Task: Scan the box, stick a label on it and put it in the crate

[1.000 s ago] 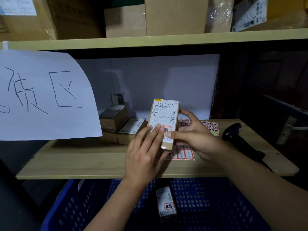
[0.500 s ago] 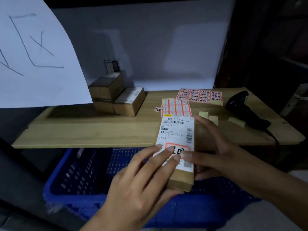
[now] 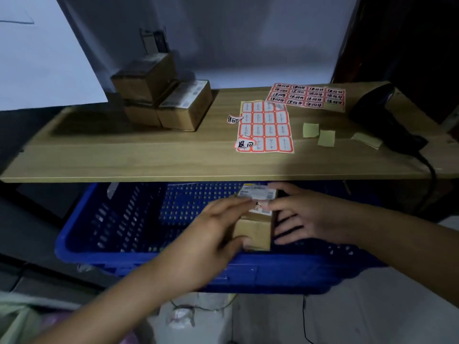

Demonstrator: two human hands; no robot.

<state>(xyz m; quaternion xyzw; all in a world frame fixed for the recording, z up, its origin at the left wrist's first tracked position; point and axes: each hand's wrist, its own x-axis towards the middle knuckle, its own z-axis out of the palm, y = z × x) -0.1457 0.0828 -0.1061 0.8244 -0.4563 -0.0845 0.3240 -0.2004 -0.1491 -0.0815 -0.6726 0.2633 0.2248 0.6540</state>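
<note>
I hold the box between both hands, low in the middle of the frame, over the blue crate. Its long axis runs away from me, white printed face up, far end toward the shelf. My left hand clasps its near left side, thumb at the near corner; my right hand presses the right side, fingers spread. Whether anything else lies in the crate, I cannot tell. On the shelf above lie sticker sheets, more boxes upper left, and a scanner at right.
</note>
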